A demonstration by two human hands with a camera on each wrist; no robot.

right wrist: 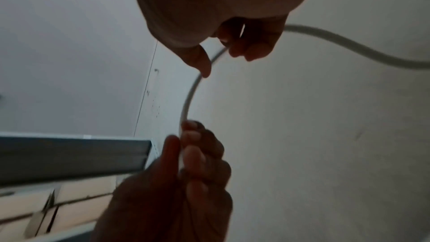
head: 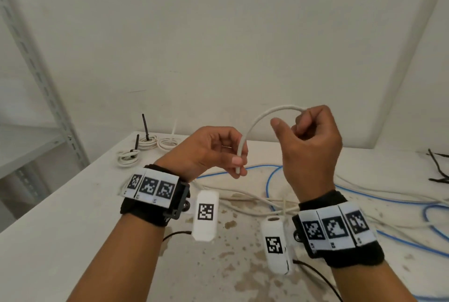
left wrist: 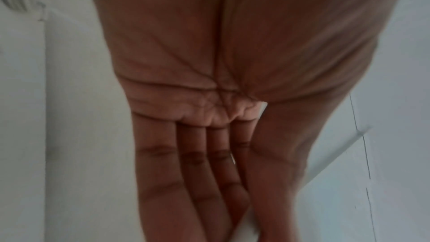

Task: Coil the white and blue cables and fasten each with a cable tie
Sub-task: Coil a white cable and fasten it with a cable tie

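Observation:
A white cable (head: 263,115) arcs in the air between both hands above the table. My left hand (head: 239,163) pinches its free end between thumb and fingers, the tip pointing down. My right hand (head: 291,124) is higher and to the right, fingers curled round the same cable. In the right wrist view the cable (right wrist: 188,98) runs from my right hand (right wrist: 221,58) down to the left hand's fingers (right wrist: 193,146). The left wrist view shows mostly palm. A blue cable (head: 269,180) lies loose on the table under the hands, tangled with more white cable (head: 252,198).
Three tied white coils (head: 126,158) (head: 148,142) (head: 168,142) sit at the back left of the stained white table (head: 73,228). Black cable ties (head: 437,170) lie at the far right. A pale tie (head: 284,207) lies among the cables. A metal shelf (head: 48,87) stands on the left.

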